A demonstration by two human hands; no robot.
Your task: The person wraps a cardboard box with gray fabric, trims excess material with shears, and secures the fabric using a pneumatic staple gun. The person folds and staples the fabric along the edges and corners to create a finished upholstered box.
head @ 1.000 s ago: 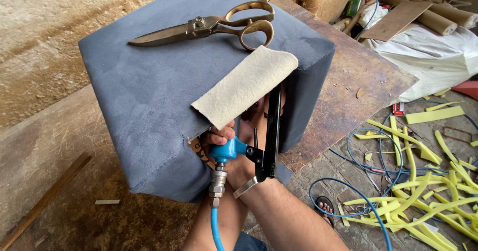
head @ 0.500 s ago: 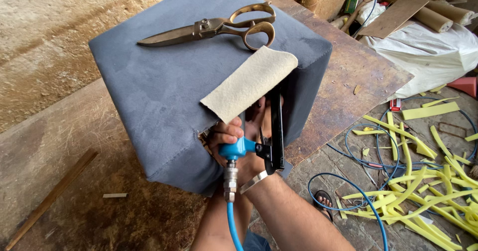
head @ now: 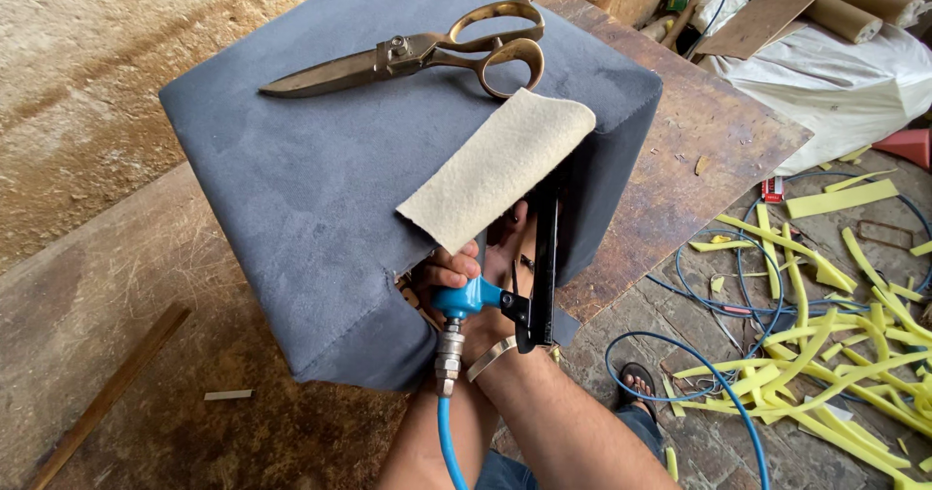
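One rough wooden workbench (head: 116, 286) fills the left of the view, with a thin wooden strip (head: 107, 398) lying on it near the left corner. On the bench stands a blue-grey, fabric-covered cube-shaped cushion (head: 291, 189), turned corner-on toward the camera. Far on its top face lies a pair of large brass-coloured metal tailor's shears (head: 408, 53), blades pointing left. Just right of centre a cream strip of fleecy cloth (head: 495, 165) lies across the top and overhangs the near right edge. Below it, at the cushion's near corner, the two hands are close together. The left hand (head: 442, 276) presses against the fabric edge, its grip mostly hidden. The right hand (head: 495, 305) is wrapped around a blue-and-black pneumatic staple gun (head: 505, 286), whose black magazine stands upright against the cushion's side. A blue air hose (head: 451, 446) hangs from it. On the right, yellow foam offcuts (head: 825, 354) and blue cables (head: 718, 286) litter the floor.
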